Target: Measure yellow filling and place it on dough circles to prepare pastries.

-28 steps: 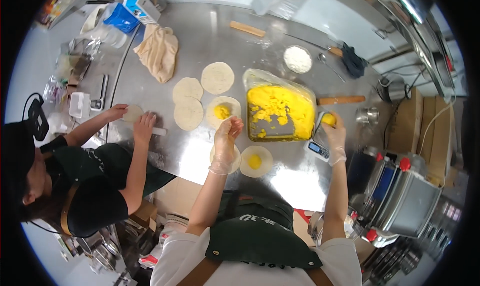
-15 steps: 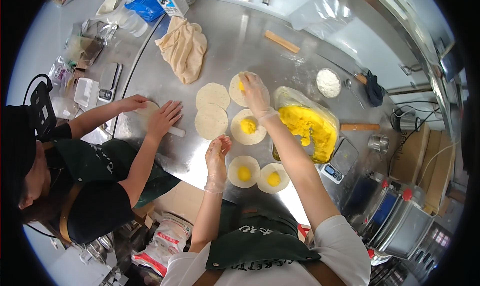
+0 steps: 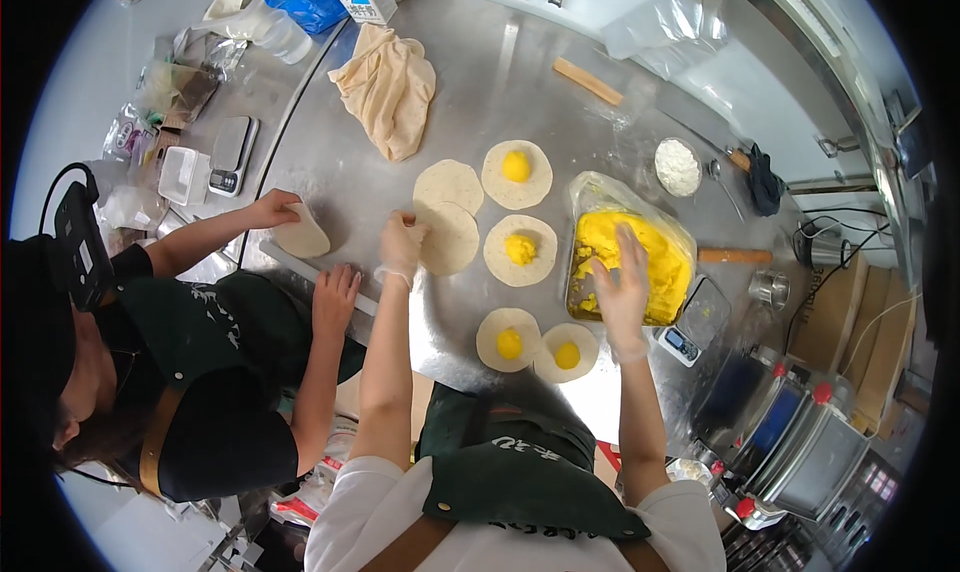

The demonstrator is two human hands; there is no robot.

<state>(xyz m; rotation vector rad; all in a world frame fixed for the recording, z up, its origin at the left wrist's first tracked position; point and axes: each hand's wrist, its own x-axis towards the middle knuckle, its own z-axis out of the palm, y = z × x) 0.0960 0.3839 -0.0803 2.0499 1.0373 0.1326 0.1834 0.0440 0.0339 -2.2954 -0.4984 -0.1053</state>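
Observation:
Wearing a clear glove, my left hand [image 3: 402,246] pinches the left edge of a flat dough round [image 3: 448,242], which overlaps another dough round [image 3: 446,184] behind it. My right hand [image 3: 622,294], also gloved, hovers at the plastic-lined tray [image 3: 584,194] of yellow filling [image 3: 655,262]. Its fingers are spread; whether they touch the filling I cannot tell. Between my hands lie several dough rounds, each with a yellow lump in its middle: a far round [image 3: 517,194], a middle round [image 3: 497,252] and two near rounds touching each other.
At the left a co-worker holds a dough piece [image 3: 302,234] beside a pale rolling pin [image 3: 315,275]. A beige cloth [image 3: 385,92] lies at the back. A flour bowl [image 3: 678,167], a spoon [image 3: 724,187], a wooden rod [image 3: 735,256] and a scale [image 3: 690,322] are at the right.
My right hand has left the far dough round, now bearing a yellow lump, and come back to the tray. My left hand has moved forward and left to the plain rounds. The co-worker has lifted a dough piece.

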